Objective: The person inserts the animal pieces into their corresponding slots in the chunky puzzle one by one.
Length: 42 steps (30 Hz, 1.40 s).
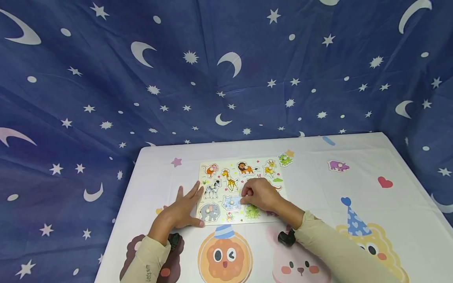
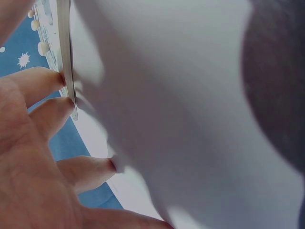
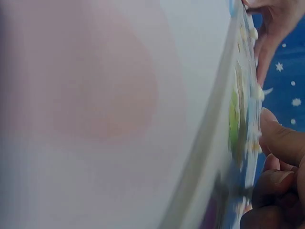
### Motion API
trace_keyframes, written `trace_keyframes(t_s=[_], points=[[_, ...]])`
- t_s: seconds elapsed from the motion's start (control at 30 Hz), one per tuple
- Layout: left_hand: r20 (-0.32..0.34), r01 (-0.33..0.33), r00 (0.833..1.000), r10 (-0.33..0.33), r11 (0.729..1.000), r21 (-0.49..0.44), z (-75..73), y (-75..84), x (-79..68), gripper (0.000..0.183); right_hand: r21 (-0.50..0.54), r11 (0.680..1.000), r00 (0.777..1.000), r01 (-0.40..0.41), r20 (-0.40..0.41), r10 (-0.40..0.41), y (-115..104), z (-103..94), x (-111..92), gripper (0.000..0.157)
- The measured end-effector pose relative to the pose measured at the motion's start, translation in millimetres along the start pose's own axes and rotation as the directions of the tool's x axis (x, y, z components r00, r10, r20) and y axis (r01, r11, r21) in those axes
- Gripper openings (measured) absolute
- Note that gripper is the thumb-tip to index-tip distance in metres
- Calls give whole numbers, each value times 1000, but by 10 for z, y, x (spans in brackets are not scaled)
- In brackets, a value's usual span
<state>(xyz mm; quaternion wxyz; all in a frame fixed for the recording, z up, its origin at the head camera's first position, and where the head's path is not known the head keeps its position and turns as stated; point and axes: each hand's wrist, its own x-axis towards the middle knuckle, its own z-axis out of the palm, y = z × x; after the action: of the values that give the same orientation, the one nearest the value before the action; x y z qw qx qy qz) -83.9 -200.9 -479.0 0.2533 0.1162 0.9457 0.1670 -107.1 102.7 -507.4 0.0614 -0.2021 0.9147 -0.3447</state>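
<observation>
A wooden peg puzzle board [image 1: 238,221] with small round knobs lies on the table. My left hand [image 1: 182,210] is spread at its left edge; in the left wrist view fingertips [image 2: 66,102] touch the board's side [image 2: 66,52]. Over the board's middle, my right hand [image 1: 261,192] has its fingers curled, thumb and index tips at the right end of a light-blue animal piece [image 1: 228,202]. That piece's knob shows uncovered. In the right wrist view the thumb [image 3: 279,140] is close over the board face; whether it pinches anything, I cannot tell. Elephant [image 1: 212,213], zebra [image 1: 212,190] and giraffe [image 1: 230,181] pieces sit nearby.
A green frog piece [image 1: 285,159] lies at the board's upper right corner. Farther right is a purple hippo piece [image 1: 338,166]. Lion [image 1: 244,168] and monkey [image 1: 211,169] pieces occupy the board's top row. The white tablecloth [image 1: 311,177] has printed cartoon figures; a starry blue curtain [image 1: 212,98] hangs behind.
</observation>
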Motion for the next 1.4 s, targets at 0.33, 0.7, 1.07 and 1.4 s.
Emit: trace_keyframes(t_s=[0.33,0.7,1.07,1.4], points=[[3,-5,1000,5,1000,-6,-12,-2,-18,120,5,1000,989,-2,-146,3,259,-364,6,14],[2,-8,1000,8,1000,-6,-25,16,-15,121,-10,992,931,-128,-346,117,686,-844,140,16],[0,4,1000,-4,1000,15,3,9,-18,121,31,962,908,-271,-324,266,1176,-958,230,25],[-12,14,1000,-14,1000,5,3,22,-10,121,-19,955,922,-295,-269,279,1357,-931,209,19]])
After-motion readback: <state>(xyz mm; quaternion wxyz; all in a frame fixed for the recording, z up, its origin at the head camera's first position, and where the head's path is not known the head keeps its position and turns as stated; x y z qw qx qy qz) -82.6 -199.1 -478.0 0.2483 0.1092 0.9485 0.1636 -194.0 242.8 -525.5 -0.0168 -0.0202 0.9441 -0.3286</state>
